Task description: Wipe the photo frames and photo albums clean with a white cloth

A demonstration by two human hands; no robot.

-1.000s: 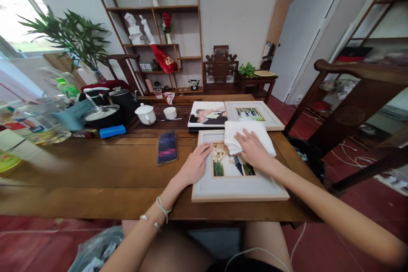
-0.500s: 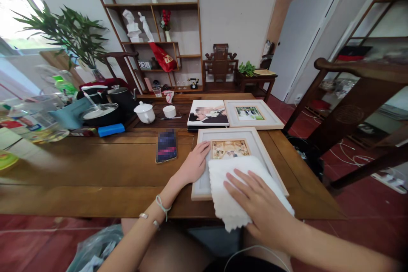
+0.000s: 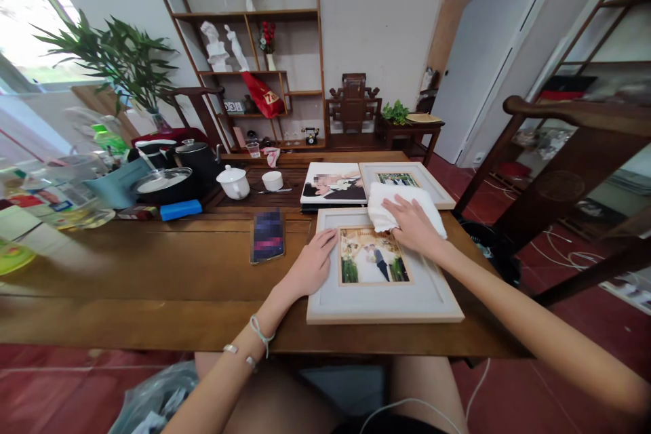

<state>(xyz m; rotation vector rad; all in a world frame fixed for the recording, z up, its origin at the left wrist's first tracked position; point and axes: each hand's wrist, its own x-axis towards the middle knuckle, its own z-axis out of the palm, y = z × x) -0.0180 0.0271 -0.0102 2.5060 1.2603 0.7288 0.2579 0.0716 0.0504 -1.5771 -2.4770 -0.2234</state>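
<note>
Head view: rested the left hand [image 3: 310, 268], open and flat, gripping nothing, on the left border of the near picture frame [image 3: 379, 297] lying on the wooden table [image 3: 152, 271]. Pressed the right hand [image 3: 414, 227] palm-down on a white cloth [image 3: 382, 202], fingers spread over it without clenching, at the frame's far right corner, overlapping a second frame [image 3: 435, 191] behind.

The right hand [image 3: 414, 227] presses a white cloth [image 3: 401, 207] flat on the far edge of a framed photo [image 3: 379, 264] on the table [image 3: 152, 264]. The left hand [image 3: 310, 264] rests flat on the frame's left border. A phone [image 3: 267, 235] lies just left; two more pictures [image 3: 376, 182] lie behind.
</note>
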